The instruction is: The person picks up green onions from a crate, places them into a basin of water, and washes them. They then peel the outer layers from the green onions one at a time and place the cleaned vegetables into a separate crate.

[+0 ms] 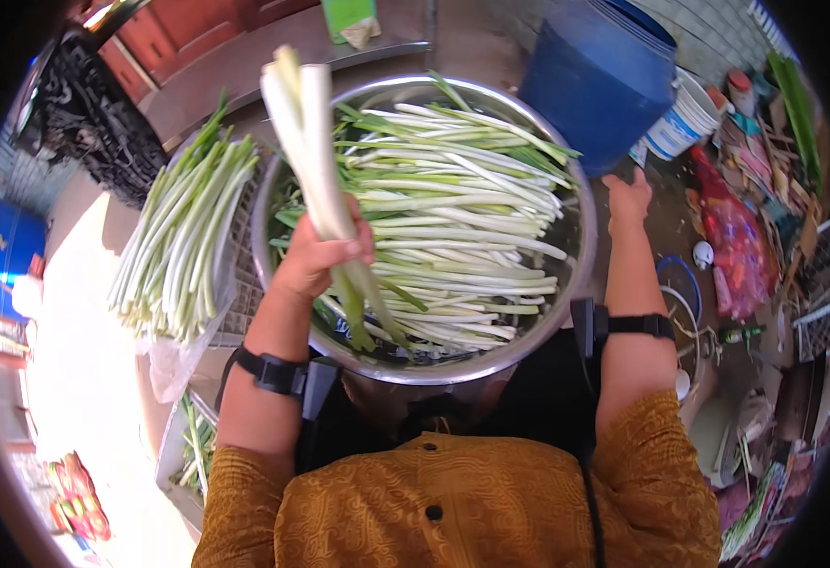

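My left hand (330, 248) is closed around a few thick leeks or large green onions (319, 156), their white ends pointing up and the green ends hanging over the basin. Below them, a wide round metal basin (472, 374) holds many trimmed green onions (450, 220) lying side by side in water. Beyond the basin's right rim, my right hand (628, 195) is stretched out with its fingers apart and nothing visible in it. A further bunch of green onions (188, 234) rests on clear plastic just left of the basin.
A large blue plastic barrel (592, 92) stands at the back right, beside a white bucket (681, 117). A red net bag of plastic bottles (734, 241) lies further right among scraps. Black plastic (95, 113) hangs at upper left. A tray with greens (181, 476) sits at lower left.
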Motion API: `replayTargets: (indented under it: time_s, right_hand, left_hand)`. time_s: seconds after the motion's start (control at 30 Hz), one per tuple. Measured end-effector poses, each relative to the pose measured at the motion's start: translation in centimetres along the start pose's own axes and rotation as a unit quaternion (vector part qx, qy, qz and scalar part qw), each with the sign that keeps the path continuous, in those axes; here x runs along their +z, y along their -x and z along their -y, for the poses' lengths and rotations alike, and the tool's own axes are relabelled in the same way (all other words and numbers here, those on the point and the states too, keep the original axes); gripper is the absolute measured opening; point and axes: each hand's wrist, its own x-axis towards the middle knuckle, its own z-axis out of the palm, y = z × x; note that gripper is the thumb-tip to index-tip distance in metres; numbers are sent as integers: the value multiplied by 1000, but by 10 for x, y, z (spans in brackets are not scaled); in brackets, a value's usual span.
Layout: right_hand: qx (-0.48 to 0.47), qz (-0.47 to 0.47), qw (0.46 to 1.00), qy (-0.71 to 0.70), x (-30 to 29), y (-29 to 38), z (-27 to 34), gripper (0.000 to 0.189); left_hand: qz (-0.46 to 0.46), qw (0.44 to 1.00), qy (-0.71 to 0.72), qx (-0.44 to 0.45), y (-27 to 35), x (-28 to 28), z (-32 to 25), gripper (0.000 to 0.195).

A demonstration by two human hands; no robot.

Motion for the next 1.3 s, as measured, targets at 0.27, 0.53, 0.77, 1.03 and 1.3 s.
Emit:
replayTargets:
  time_s: [0.27, 0.53, 0.77, 1.03, 1.3]
  right_hand:
    - [-146, 664, 657, -326, 11, 182, 104, 89]
    - [-22, 594, 660, -460, 25, 203, 109, 35]
    - [-9, 523, 689, -502, 26, 194, 110, 21]
    - [14, 478, 681, -555, 18, 184, 121, 21]
    - [30, 478, 656, -583, 18, 166, 122, 35]
  left_hand:
    - [-17, 996, -71, -43, -6, 19, 14, 36]
    - [16, 976, -206, -71, -11, 39, 43, 48]
    - [-59, 946, -319, 22, 3, 56, 58, 67]
    - [-141, 897, -412, 76, 12, 66, 72, 66]
    - [-122, 905, -409, 8, -4, 60, 61, 45]
